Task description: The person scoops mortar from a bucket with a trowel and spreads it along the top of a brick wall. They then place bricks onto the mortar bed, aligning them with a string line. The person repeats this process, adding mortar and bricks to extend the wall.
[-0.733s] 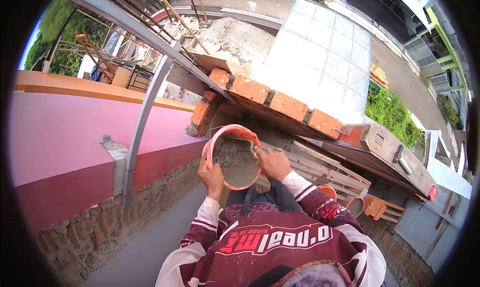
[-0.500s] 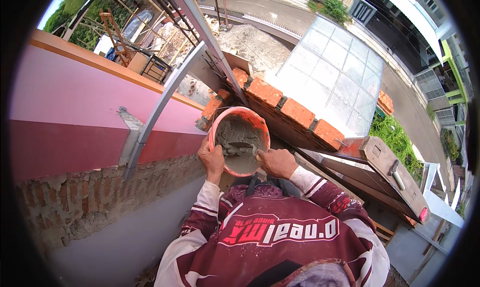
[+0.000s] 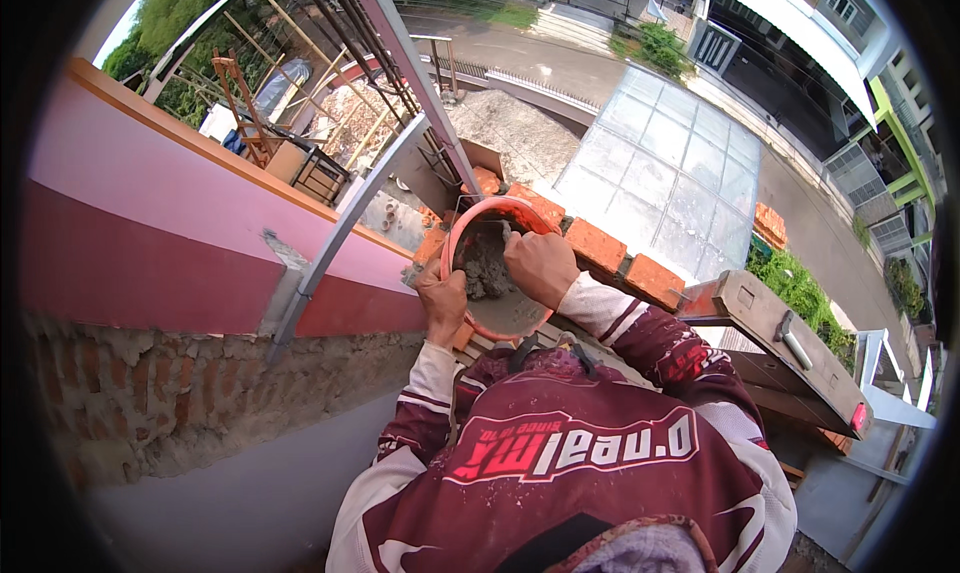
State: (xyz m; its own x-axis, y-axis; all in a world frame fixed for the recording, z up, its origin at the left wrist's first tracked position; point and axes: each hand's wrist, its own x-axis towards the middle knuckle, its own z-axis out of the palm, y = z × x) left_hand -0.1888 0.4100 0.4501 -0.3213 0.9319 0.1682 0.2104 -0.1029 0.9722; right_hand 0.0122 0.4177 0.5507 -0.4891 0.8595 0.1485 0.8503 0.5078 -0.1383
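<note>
An orange-red bucket point(image 3: 514, 208) of wet grey mortar point(image 3: 487, 273) is tilted in front of me, close to the brickwork. My left hand point(image 3: 441, 301) is closed around its left rim, thumb on the inner side. Over the bucket's right side, my right hand point(image 3: 540, 266) is closed on a trowel point(image 3: 506, 232); only a bit of the handle shows by the fingers. Its blade is hidden by the hand and the mortar. Just beyond the bucket runs a course of orange bricks point(image 3: 596, 246) with dark mortar gaps between them.
A grey metal bar point(image 3: 352, 213) slants up at the left, before a pink and red wall point(image 3: 150, 263). A steel post point(image 3: 415, 68) rises behind the bucket. At the right sits a tan board with a handle point(image 3: 775, 323). Beyond the bricks lies a translucent panelled roof point(image 3: 665, 163).
My right hand has moved up and farther over the bucket with the trowel, whose blade showed before. My left hand keeps its hold on the rim. The whole view has shifted slightly.
</note>
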